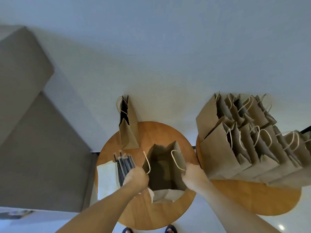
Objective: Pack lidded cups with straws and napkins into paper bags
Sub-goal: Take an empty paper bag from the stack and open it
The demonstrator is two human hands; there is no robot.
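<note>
two hands were clamped on one paper bag [161, 167], left hand [136, 179] and right hand [193, 174] at opposite rims, bag stood on the round table [151, 212]. no cup was seen inside; straws [125, 167] and napkins [106, 180] were left unpacked beside it. filling was judged unstarted.

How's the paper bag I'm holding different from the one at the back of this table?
The held bag gapes wide, its inside showing; the back bag is pinched narrow, its mouth a dark slit. The left hand and right hand grip the held bag's rim; nothing touches the back bag. Both are brown paper, upright on the round table.
</note>
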